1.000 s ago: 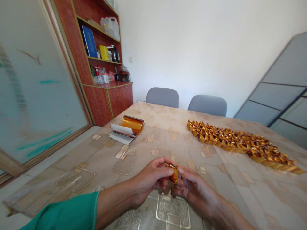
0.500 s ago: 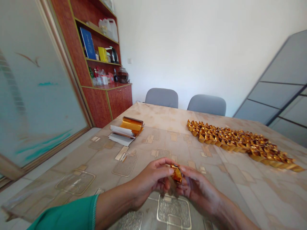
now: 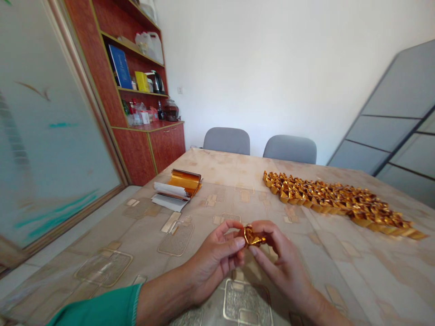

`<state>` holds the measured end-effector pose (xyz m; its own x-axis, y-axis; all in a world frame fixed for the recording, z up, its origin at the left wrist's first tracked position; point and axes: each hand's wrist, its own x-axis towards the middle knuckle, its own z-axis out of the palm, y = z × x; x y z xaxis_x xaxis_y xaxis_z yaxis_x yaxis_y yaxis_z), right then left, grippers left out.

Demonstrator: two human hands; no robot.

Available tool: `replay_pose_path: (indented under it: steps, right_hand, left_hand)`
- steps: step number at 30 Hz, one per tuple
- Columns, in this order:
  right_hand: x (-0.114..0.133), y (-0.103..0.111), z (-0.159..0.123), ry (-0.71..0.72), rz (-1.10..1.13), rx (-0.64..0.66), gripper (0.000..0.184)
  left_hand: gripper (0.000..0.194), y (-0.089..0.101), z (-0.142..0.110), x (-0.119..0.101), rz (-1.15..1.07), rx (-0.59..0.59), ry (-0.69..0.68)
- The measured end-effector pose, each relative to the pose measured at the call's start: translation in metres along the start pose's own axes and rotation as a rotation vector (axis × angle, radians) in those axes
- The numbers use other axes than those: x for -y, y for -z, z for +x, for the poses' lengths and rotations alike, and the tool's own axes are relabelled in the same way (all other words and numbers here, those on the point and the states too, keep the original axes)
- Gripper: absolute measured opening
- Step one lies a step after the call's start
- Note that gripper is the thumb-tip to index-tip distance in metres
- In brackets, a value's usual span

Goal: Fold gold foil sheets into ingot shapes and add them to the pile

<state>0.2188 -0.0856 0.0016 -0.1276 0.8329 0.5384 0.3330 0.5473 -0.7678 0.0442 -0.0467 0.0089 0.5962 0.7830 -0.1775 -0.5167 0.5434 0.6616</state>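
Note:
Just above the table, a small folded gold foil paper piece (image 3: 252,236) is held between both hands. My left hand (image 3: 220,251) pinches its left edge between thumb and fingers. My right hand (image 3: 280,253) has its index finger and thumb curved round the right side of the piece. Rows of folded gold foil paper pieces (image 3: 326,197) stand packed together on the right of the table. To the left lies a curled stack of gold and white paper sheets (image 3: 176,186).
A patterned cover lies over the table (image 3: 217,208). Two grey chairs (image 3: 227,140) stand at its far side. A red-brown cabinet (image 3: 166,142) with bottles and a kettle is at the back left, beside a frosted sliding door (image 3: 50,136).
The folded gold piece has turned in my hands, and its inner folds now show more. My right index finger has risen and arched over its right side. The view has shifted slightly.

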Motion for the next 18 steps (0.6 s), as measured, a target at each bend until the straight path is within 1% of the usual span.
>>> replay_pose_path:
  steps: [3,6,8,11,15,18]
  right_hand:
    - [0.0005,0.0021,0.0000,0.069,-0.097,0.017,0.029]
    - [0.0035,0.0065,0.0009,0.146,-0.166,0.075,0.027]
    - [0.0054,0.0085,0.0021,0.167,-0.212,0.102,0.025]
    - [0.0066,0.0093,0.0033,0.162,-0.267,0.127,0.024]
    - [0.0057,0.0078,0.0021,0.124,-0.281,0.141,0.023]
    - [0.0044,0.0057,0.0005,0.122,-0.279,0.135,0.027]
  left_hand:
    - [0.046,-0.0008,-0.0013,0.0011,0.001,0.047,0.012]
    - [0.044,-0.0008,-0.0015,0.0019,-0.004,0.077,0.018]
    - [0.042,-0.0001,-0.0009,0.0029,-0.017,0.090,0.010]
    - [0.040,0.0020,0.0005,0.0051,-0.024,0.099,0.000]
    - [0.040,0.0053,0.0019,0.0078,-0.014,0.085,0.007]
    - [0.040,0.0067,0.0032,0.0093,-0.007,0.086,0.007]
